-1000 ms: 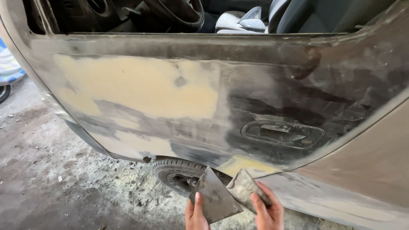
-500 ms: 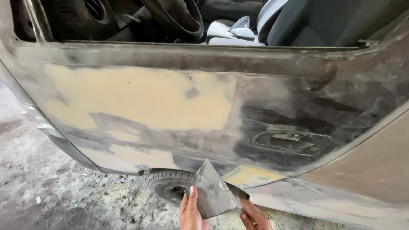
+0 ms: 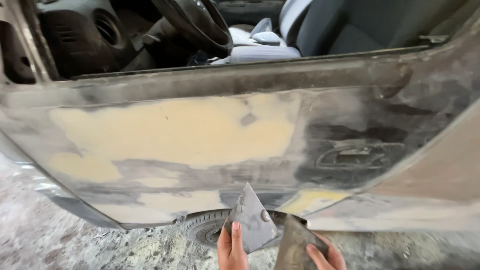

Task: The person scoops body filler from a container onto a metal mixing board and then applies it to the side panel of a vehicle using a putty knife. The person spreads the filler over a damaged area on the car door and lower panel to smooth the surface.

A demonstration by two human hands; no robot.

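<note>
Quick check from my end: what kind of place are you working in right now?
Most likely a car body repair shop. A sanded grey car door carries broad patches of yellowish body filler, the rough concrete floor is dusty, and each hand holds a grey scraper-like sheet.

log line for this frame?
left hand: holds grey sheet | right hand: holds second sheet | ahead: sanded car door

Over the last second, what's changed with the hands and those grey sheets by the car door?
The view moved closer to the door and tilted up, showing more of the cabin. The right hand sank toward the bottom edge with its darker sheet. The left hand kept hold of the pointed grey sheet. Door, filler patches and tyre stayed put.
</note>
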